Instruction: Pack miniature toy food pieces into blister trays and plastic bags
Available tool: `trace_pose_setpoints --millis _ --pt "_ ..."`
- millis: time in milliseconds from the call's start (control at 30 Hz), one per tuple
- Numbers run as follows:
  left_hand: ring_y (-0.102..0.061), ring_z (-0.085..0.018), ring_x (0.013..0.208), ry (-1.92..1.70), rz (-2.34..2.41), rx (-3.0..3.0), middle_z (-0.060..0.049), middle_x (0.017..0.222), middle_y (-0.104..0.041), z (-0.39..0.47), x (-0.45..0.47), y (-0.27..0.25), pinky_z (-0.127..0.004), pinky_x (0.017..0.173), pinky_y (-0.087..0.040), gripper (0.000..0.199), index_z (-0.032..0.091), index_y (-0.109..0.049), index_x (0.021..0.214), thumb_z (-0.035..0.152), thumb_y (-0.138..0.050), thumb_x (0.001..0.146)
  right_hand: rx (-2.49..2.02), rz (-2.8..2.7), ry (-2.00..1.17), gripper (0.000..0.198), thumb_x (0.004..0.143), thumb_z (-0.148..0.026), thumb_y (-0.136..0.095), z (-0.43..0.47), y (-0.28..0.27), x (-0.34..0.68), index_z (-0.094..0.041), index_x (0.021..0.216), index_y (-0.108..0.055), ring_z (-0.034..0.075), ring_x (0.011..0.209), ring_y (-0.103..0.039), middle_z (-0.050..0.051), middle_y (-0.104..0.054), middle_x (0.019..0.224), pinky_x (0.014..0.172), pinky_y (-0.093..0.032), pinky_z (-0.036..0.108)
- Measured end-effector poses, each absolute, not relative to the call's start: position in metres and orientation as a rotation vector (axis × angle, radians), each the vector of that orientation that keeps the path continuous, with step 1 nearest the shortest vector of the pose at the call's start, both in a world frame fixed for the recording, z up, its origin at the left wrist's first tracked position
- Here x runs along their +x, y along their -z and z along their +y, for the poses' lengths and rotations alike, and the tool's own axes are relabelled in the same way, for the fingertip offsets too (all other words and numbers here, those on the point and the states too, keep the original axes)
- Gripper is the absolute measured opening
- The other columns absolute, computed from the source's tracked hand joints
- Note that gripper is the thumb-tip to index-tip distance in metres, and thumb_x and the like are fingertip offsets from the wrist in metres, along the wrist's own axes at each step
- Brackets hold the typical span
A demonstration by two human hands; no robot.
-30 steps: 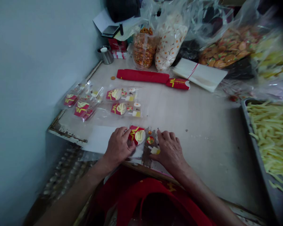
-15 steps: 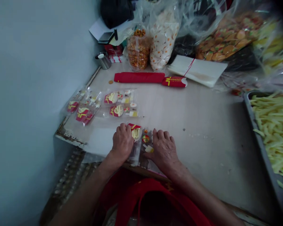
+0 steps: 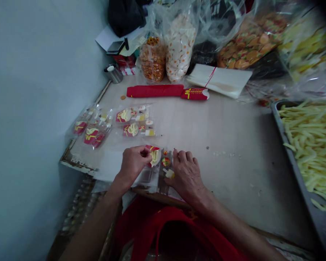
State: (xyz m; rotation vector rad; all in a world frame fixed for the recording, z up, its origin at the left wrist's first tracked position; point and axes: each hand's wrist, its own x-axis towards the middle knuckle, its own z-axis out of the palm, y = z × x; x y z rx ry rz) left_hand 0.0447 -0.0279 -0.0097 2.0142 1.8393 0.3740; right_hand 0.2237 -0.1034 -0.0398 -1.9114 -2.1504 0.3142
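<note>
Pale worktop [image 3: 233,134] beside a plain wall [image 3: 43,72], with filled plastic bags along the back and a metal tray [image 3: 302,181] of pale strips at the right. Near the front edge, between the two hands, lies a red carton-shaped piece [image 3: 154,158] bearing pale, fry-like shapes; just to its right sit a small burger-like piece [image 3: 165,152], a round, pizza-like piece [image 3: 165,161] and an ice-pop shape [image 3: 168,174], apparently on or under clear film. Left hand [image 3: 136,161]: fingers curled, thumb and forefinger drawn close together at the carton piece's left side; whether a film edge or the piece itself is pinched cannot be told. Right hand [image 3: 186,174]: palm down, thumb apart from the fingers and resting by the ice-pop shape, gripping nothing visible; it covers whatever lies beneath. Good practice here would seem to give the two hands separate duties: the right steadies the small pieces with light, even pressure, while the left makes only small adjustments from the carton's edge. Pressing on the raised fry shapes could dent or shift them, and dragging the film could carry the small pieces out of line. Similar filled packets [image 3: 134,129] at the left, pieces side by side, offer a visual reference for spacing.
</note>
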Motion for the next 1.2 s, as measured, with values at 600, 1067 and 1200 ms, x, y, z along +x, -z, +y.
trace_pose_setpoints --millis 600,1067,1200 --pt "-0.064 -0.015 0.064 -0.618 1.498 1.495 0.000 0.069 -0.071 -0.053 0.054 0.002 -0.023 0.062 -0.050 0.008 0.018 -0.073 0.072 0.020 -0.066 0.070 -1.240 -0.653 -1.853 0.049 0.070 -0.061 -0.080 -0.101 0.062 0.241 -0.015 0.071 -0.064 0.004 0.038 -0.026 -0.005 -0.048 0.048 0.042 -0.011 0.023" --pt "-0.067 -0.019 0.093 -1.507 1.926 1.552 -0.008 0.105 -0.071 0.019 -0.018 -0.013 -0.030 0.084 -0.054 0.029 0.018 -0.068 0.109 0.039 -0.062 0.090 -1.019 -1.042 -1.542 0.035 0.082 -0.050 -0.071 0.046 0.011 0.196 -0.016 0.078 -0.067 0.004 0.044 -0.030 0.000 -0.060 0.067 0.042 -0.018 0.022" --pt "-0.066 -0.024 0.097 -1.365 2.110 1.257 -0.016 0.115 -0.066 0.083 -0.061 0.030 -0.036 0.083 -0.055 0.057 0.010 -0.057 0.121 0.045 -0.073 0.079 -1.283 -1.284 -1.434 0.044 0.087 -0.058 -0.061 0.118 0.022 0.187 -0.014 0.086 -0.067 0.005 0.046 -0.034 0.005 -0.066 0.076 0.043 -0.027 0.021"
